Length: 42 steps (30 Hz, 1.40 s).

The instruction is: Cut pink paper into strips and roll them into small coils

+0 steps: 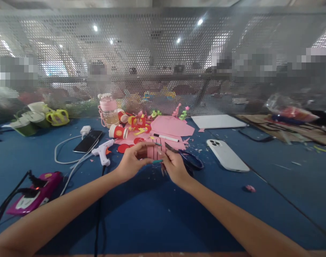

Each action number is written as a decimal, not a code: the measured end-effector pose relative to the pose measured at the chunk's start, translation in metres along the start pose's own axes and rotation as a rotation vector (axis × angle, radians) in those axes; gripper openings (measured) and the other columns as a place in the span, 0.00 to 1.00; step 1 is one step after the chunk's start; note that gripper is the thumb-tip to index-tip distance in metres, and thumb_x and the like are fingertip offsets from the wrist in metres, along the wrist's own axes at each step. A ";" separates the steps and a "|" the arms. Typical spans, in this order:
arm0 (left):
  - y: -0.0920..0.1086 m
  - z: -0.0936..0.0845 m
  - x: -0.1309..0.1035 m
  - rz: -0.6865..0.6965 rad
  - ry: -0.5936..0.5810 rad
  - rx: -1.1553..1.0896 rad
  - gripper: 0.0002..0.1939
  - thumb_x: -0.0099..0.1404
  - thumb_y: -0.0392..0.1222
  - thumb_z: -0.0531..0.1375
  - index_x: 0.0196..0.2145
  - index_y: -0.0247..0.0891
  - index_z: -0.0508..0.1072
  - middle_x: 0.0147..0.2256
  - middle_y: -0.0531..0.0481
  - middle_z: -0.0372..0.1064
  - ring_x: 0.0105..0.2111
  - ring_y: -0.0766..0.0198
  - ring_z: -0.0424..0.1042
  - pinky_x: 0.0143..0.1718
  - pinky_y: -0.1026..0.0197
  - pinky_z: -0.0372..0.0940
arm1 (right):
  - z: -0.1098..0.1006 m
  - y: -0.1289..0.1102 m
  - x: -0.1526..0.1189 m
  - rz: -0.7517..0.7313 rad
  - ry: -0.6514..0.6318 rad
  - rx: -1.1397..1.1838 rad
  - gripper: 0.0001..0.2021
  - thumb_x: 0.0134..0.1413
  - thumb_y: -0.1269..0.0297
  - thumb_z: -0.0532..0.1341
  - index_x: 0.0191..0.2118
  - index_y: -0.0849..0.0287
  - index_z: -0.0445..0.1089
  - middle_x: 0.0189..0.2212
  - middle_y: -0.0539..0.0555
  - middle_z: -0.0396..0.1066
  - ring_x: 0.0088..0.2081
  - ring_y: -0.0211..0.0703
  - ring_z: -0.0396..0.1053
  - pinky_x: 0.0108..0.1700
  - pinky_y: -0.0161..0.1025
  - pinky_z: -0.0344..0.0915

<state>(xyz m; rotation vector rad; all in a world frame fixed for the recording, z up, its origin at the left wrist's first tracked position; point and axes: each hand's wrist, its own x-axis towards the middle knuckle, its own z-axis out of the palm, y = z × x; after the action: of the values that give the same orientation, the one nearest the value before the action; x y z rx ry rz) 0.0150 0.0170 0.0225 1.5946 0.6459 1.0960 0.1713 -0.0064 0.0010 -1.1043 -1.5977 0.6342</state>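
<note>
Above the near middle of the table, a small pink cylinder-like piece with dark stripes (pixel 152 152) is held between both hands. My left hand (pixel 131 160) curves round its left side, thumb below and fingers over the top. My right hand (pixel 175 167) pinches its right side with the fingertips. Just past the right hand lie scissors with dark blue handles (pixel 192 159), partly hidden by that hand. Beyond the hands, pink paper sheets (pixel 170 125) carry a white marker (pixel 166 137) and scraps. A red paper cup (pixel 118 132) lies on its side there.
To the left are a white glue gun (pixel 101 151), a black phone (pixel 88 141) with a white cable, and a purple power strip (pixel 39 192). A white phone (pixel 227 155) lies right. A pink bottle (pixel 108 110) stands before the perforated metal screen (pixel 152 53).
</note>
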 end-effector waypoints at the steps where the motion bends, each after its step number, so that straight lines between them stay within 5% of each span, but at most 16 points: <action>1: 0.000 0.000 0.000 0.006 0.003 0.001 0.22 0.47 0.29 0.64 0.43 0.34 0.69 0.42 0.43 0.74 0.43 0.59 0.73 0.45 0.56 0.68 | -0.001 0.000 0.000 -0.008 -0.016 -0.003 0.24 0.55 0.43 0.48 0.18 0.56 0.55 0.10 0.47 0.59 0.13 0.36 0.58 0.16 0.33 0.55; 6: 0.002 -0.002 0.002 0.056 0.008 0.014 0.22 0.47 0.30 0.65 0.42 0.34 0.70 0.41 0.44 0.74 0.43 0.58 0.73 0.41 0.58 0.69 | -0.003 0.002 0.001 -0.053 -0.077 -0.027 0.25 0.55 0.43 0.48 0.17 0.55 0.54 0.09 0.47 0.59 0.12 0.36 0.59 0.16 0.33 0.55; 17: 0.006 -0.007 0.001 0.103 0.060 0.273 0.22 0.48 0.31 0.65 0.43 0.35 0.72 0.21 0.55 0.68 0.21 0.70 0.69 0.26 0.66 0.68 | -0.006 -0.003 -0.001 -0.144 -0.010 -0.128 0.21 0.56 0.53 0.50 0.15 0.54 0.50 0.09 0.48 0.60 0.14 0.38 0.61 0.19 0.34 0.55; 22: 0.008 -0.007 0.000 0.204 0.063 0.327 0.20 0.49 0.32 0.65 0.42 0.35 0.73 0.29 0.50 0.72 0.21 0.72 0.69 0.25 0.68 0.69 | -0.006 -0.004 -0.003 -0.155 -0.010 -0.131 0.20 0.57 0.56 0.49 0.16 0.54 0.50 0.08 0.47 0.60 0.13 0.37 0.60 0.19 0.34 0.55; 26: 0.010 -0.005 -0.001 0.213 0.061 0.334 0.19 0.49 0.32 0.65 0.42 0.34 0.73 0.26 0.51 0.72 0.21 0.72 0.68 0.25 0.68 0.69 | -0.006 -0.003 -0.005 -0.147 -0.002 -0.134 0.20 0.58 0.56 0.49 0.16 0.53 0.49 0.08 0.47 0.58 0.13 0.37 0.59 0.18 0.33 0.53; 32: 0.013 -0.009 0.004 0.127 -0.027 0.277 0.23 0.49 0.34 0.65 0.45 0.37 0.72 0.42 0.44 0.73 0.25 0.70 0.70 0.25 0.67 0.69 | -0.005 -0.003 -0.004 -0.134 0.001 -0.142 0.21 0.57 0.55 0.50 0.15 0.54 0.49 0.08 0.47 0.56 0.14 0.36 0.55 0.17 0.33 0.50; 36: 0.014 -0.012 0.007 0.046 -0.142 0.265 0.20 0.49 0.33 0.65 0.42 0.36 0.74 0.40 0.45 0.74 0.36 0.61 0.73 0.32 0.64 0.69 | -0.004 -0.006 -0.003 -0.130 -0.017 -0.126 0.23 0.55 0.52 0.53 0.14 0.55 0.50 0.08 0.46 0.54 0.14 0.35 0.54 0.17 0.33 0.50; 42: 0.017 -0.011 0.009 0.002 -0.155 0.291 0.28 0.46 0.30 0.66 0.48 0.34 0.71 0.40 0.45 0.73 0.29 0.68 0.71 0.28 0.68 0.67 | -0.001 -0.010 -0.004 -0.087 -0.001 -0.063 0.24 0.56 0.49 0.50 0.14 0.54 0.48 0.07 0.45 0.51 0.12 0.34 0.53 0.17 0.33 0.50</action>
<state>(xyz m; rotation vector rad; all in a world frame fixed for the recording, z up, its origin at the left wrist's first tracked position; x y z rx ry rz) 0.0074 0.0244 0.0416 1.9082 0.7241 0.8982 0.1687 -0.0142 0.0075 -1.0744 -1.6670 0.5296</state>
